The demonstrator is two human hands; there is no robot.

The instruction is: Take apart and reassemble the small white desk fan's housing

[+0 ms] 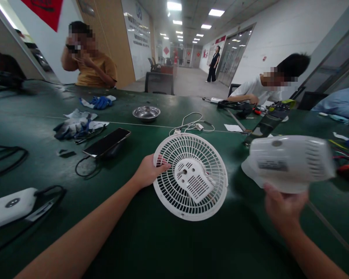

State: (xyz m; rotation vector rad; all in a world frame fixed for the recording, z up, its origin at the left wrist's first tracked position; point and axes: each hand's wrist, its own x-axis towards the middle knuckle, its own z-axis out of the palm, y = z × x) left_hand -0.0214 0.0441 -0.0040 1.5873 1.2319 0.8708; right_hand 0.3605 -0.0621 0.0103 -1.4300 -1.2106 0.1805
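1. The left hand (147,170) is closed on the rim of a white fan grille (193,180), thumb over the near face and fingers behind the bars; the grille is in front of the person, near the middle of the view, its slotted face turned toward them, and whether its lower edge touches the worktop (168,248) I cannot tell
2. The right hand (286,205) is curled around the underside of a white housing (292,159), held up off to the right; motion blurs it, so the exact finger placing and the label are unreadable
3. As for progress, I judge the fan to be only partly in one piece: the grille has a slotted plate at its centre, yet the housing is well apart from it and nothing joins the two
4. Also not in place, as far as this view shows, are blades and a front guard on the grille; screws would be too small to make out
5. A white cable (202,126) lies just beyond the grille, though whether it is attached is hidden
6. Farther back sits a metal bowl (147,113), with a phone (107,142) and crumpled gloves (74,124) to the left
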